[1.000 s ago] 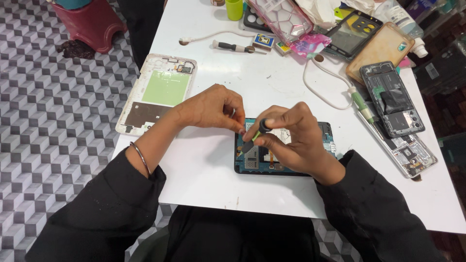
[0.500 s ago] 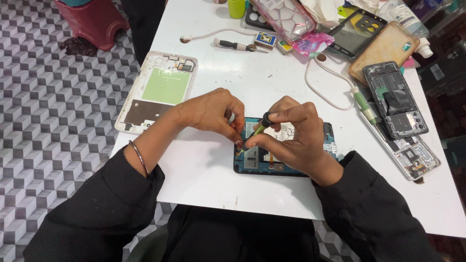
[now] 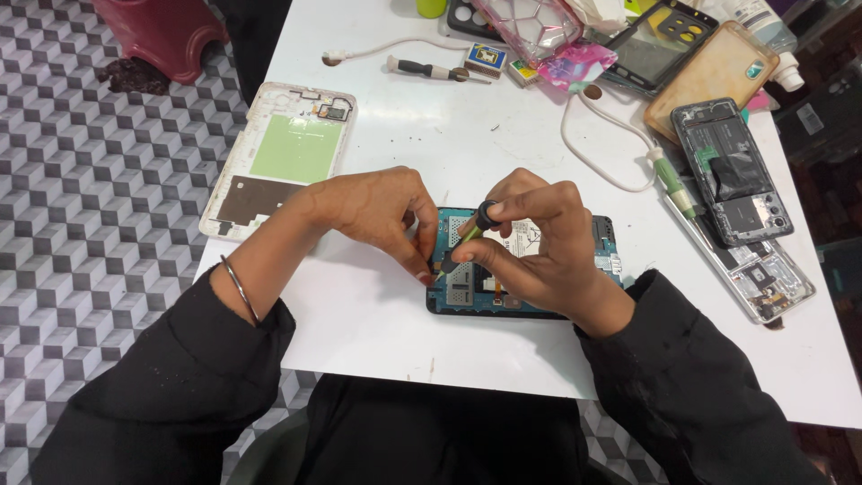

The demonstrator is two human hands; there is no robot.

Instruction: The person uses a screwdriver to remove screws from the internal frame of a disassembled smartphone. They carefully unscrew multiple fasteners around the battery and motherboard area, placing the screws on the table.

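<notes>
Counter [image 3: 503, 135], white and rectangular, carries everything I see from the head view. Largest loose piece is the pale phone back frame with a green panel [image 3: 285, 154], lying well apart to my left, untouched. At the far right lie a black opened phone [image 3: 732, 171] and a silver frame [image 3: 761, 274] just beside it, with a white cable [image 3: 597, 148] looping between them and the work.

Dark opened phone with a blue circuit board [image 3: 521, 260] lies flat near the counter's front edge, right under both hands. My left hand [image 3: 382, 216] presses down on its left end, fingertips pinched at the board edge; I cannot tell whether they grip a small part. My right hand [image 3: 539, 247] is clenched around a small green-shafted screwdriver with a black cap [image 3: 474, 226], tip angled down toward the board's upper left corner.

Judgement: the step in hand looks like working a screw at that corner. Next move calls for keeping the driver seated and the phone braced, with light pressure so the tip does not skid onto the board.
</notes>
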